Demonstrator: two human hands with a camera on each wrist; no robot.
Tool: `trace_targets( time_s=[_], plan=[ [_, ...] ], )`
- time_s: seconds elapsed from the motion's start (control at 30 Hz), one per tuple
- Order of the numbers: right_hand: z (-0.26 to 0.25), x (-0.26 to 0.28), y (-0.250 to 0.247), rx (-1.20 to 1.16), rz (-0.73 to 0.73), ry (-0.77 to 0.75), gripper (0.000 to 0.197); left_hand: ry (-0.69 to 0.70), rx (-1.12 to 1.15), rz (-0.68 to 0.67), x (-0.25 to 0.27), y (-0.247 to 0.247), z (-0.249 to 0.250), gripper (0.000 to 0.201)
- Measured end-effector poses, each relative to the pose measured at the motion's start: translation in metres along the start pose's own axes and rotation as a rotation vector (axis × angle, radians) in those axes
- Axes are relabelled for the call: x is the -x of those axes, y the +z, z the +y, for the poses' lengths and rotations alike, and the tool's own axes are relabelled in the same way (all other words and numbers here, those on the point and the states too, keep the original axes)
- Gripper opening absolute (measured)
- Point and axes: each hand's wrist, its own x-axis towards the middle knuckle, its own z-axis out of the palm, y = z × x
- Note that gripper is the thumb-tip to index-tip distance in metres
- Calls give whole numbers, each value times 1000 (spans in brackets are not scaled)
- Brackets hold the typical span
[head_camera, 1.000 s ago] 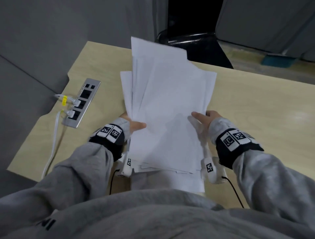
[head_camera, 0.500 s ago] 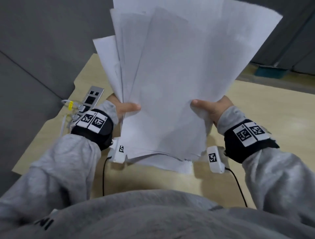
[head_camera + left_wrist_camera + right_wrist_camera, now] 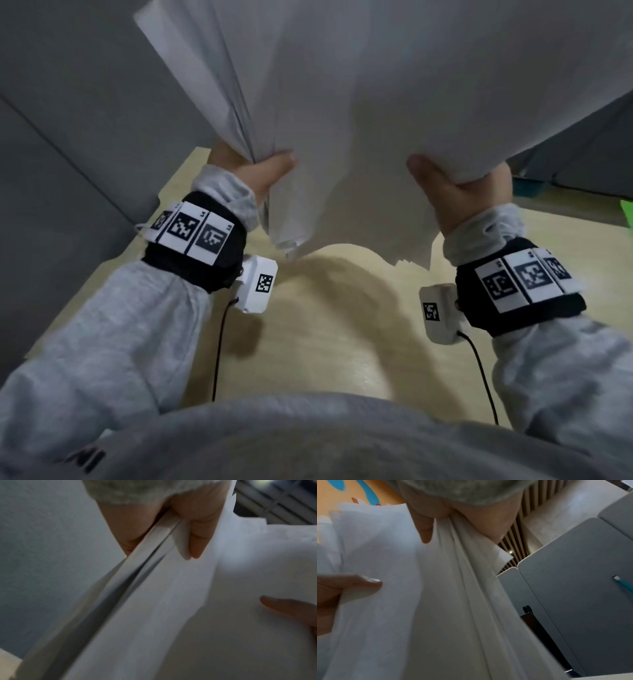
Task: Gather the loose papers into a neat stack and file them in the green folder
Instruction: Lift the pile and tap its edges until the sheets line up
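A loose bundle of white papers [image 3: 370, 89] stands nearly upright above the wooden table [image 3: 329, 325], its lower edges uneven and lifted off the top. My left hand [image 3: 260, 171] grips the bundle's left edge, thumb in front. My right hand [image 3: 455, 185] grips the right edge the same way. The left wrist view shows the papers [image 3: 171, 608] pinched by my left hand [image 3: 180, 524], the sheets fanned apart. In the right wrist view the papers [image 3: 402, 601] fold into my right hand [image 3: 453, 519]. A sliver of green [image 3: 628, 219], possibly the folder, shows at the right edge.
Grey partition panels [image 3: 68, 120] stand to the left and behind the table. A teal object [image 3: 534, 186] lies on the floor beyond the table at right. The raised sheets hide the far half of the table.
Both hands have lifted the papers from lying on the table to nearly upright and closer to the camera. The bottom edges have left the table.
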Motion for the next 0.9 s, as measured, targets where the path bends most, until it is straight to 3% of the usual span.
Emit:
trace_targets(
  time_s=[0.1, 0.2, 0.3, 0.4, 0.47, 0.57, 0.67, 0.77, 0.9],
  plan=[
    [3, 5, 1, -67, -26, -21, 34, 60, -43, -18, 12, 2, 7, 44],
    [13, 5, 4, -96, -24, 39, 25, 87, -65, -40, 18, 9, 1, 54],
    [18, 6, 6, -92, -26, 57, 21, 81, -58, -35, 22, 11, 0, 38],
    [13, 7, 4, -197, 44, 40, 18, 135, 16, 8, 20, 8, 3, 31],
    [10, 9, 3, -310, 71, -4, 14, 150, 56, 32, 19, 6, 4, 36],
    [20, 10, 7, -325, 0, -43, 35, 179, 93, -27, 16, 5, -5, 54],
    [33, 7, 18, -198, -59, 114, 51, 134, -37, -146, 21, 12, -13, 62],
    [36, 7, 26, -73, -61, 182, 31, 63, -107, -85, 24, 20, -14, 35],
    [27, 17, 15, -364, 64, 28, 18, 140, 39, -18, 23, 7, -10, 27]
  ],
)
